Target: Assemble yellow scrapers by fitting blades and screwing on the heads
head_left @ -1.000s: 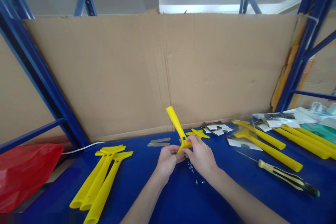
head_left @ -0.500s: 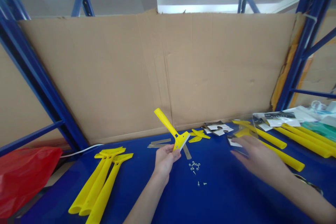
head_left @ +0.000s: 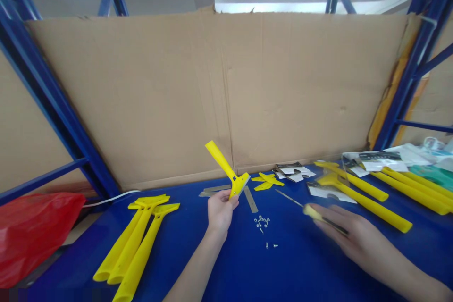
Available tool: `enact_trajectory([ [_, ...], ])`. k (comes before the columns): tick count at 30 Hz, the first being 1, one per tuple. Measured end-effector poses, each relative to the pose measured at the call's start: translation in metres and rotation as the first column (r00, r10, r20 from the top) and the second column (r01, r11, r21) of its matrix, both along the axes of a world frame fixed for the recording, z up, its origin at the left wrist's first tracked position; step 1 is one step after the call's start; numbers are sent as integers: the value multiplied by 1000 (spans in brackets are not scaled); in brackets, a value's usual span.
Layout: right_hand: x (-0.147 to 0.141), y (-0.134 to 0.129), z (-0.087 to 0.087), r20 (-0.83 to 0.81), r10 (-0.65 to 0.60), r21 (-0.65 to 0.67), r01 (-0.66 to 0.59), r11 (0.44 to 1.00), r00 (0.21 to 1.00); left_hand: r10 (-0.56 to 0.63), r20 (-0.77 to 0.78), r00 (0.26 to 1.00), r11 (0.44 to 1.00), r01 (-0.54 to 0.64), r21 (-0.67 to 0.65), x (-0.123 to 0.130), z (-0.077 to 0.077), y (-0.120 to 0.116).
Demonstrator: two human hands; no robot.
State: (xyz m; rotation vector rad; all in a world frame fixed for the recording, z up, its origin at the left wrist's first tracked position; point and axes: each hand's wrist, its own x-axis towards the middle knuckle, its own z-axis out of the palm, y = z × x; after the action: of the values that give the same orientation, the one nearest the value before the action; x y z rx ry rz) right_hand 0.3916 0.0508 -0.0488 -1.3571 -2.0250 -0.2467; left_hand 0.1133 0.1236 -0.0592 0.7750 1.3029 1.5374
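Note:
My left hand (head_left: 220,208) grips a yellow scraper (head_left: 226,170) by its head, with the handle pointing up and left and a metal blade along the head's edge. My right hand (head_left: 341,229), slightly blurred, is closed around a screwdriver (head_left: 313,211) whose thin shaft points left and up. Between the hands, a small group of nuts and screws (head_left: 261,222) lies on the blue table (head_left: 240,273), with two loose screws (head_left: 271,246) nearer me. A flat metal blade (head_left: 251,199) rests just behind my left hand.
Three yellow scraper handles (head_left: 141,240) lie at left near a red bag (head_left: 38,231). Small yellow head pieces (head_left: 268,180) and printed cards (head_left: 293,172) are at the back. More yellow handles (head_left: 375,205) and packaging (head_left: 384,158) lie at right. A cardboard sheet (head_left: 283,89) stands behind.
My right hand has picked up the screwdriver and drawn it toward the middle, away from the yellow handles on the right. My left hand still holds the scraper, slightly turned.

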Motion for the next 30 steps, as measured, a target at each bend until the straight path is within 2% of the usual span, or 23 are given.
enact_trajectory([
  [1, -13, 6, 3, 21, 74, -41, -73, 996, 997, 1, -26, 1000, 1000, -1, 18, -1, -2, 1],
  [3, -35, 19, 5, 35, 147, -58, -145, 988, 989, 5, -85, 996, 999, -1, 55, -2, -7, 4],
  [8, -63, 36, -2, 79, 159, -55, -155, 986, 984, 4, -196, 981, 994, 18, 108, -5, -15, 7],
  [15, -69, 35, -11, 155, 160, -74, -150, 986, 975, 0, -299, 954, 990, 42, 134, -5, -14, 7],
  [30, -76, 32, -9, 244, 146, -68, -133, 989, 959, -38, -312, 949, 982, 93, 166, -5, -18, 9],
])
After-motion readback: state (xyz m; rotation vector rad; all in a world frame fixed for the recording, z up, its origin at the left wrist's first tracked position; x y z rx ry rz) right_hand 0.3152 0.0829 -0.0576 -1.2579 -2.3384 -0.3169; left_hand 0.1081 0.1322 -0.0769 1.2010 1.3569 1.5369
